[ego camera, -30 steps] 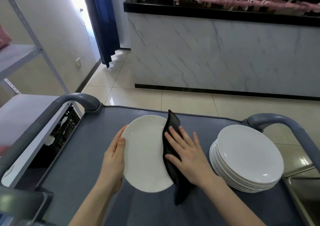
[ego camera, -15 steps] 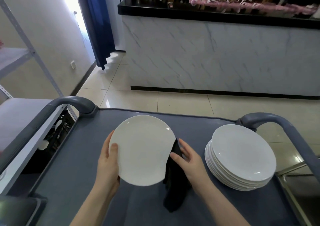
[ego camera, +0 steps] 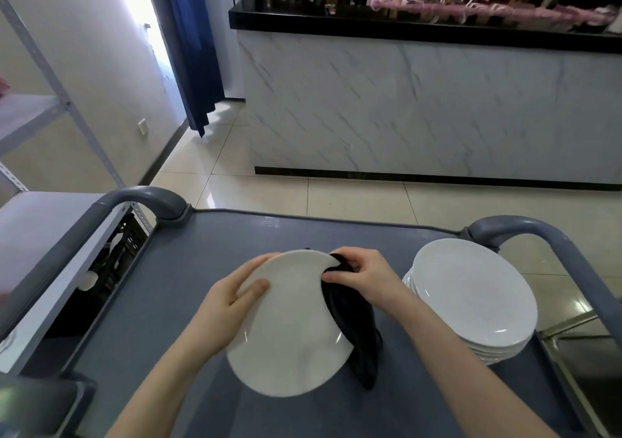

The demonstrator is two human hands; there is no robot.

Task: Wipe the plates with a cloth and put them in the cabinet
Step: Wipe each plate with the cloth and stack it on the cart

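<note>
Plate (ego camera: 289, 323) is tilted up now over the middle of the cart (ego camera: 215, 246), steeper than half a second ago. Left hand (ego camera: 232, 306) grips its left rim, thumb on the face and fingers behind. Right hand (ego camera: 363, 276) has climbed from the plate's right side to its far right rim, fingers curled, pinching the black cloth (ego camera: 356, 330) there. The cloth hangs behind the plate, possibly reaching the cart top. The stack of plates (ego camera: 471, 299) sits unmoved by the right edge.
</note>
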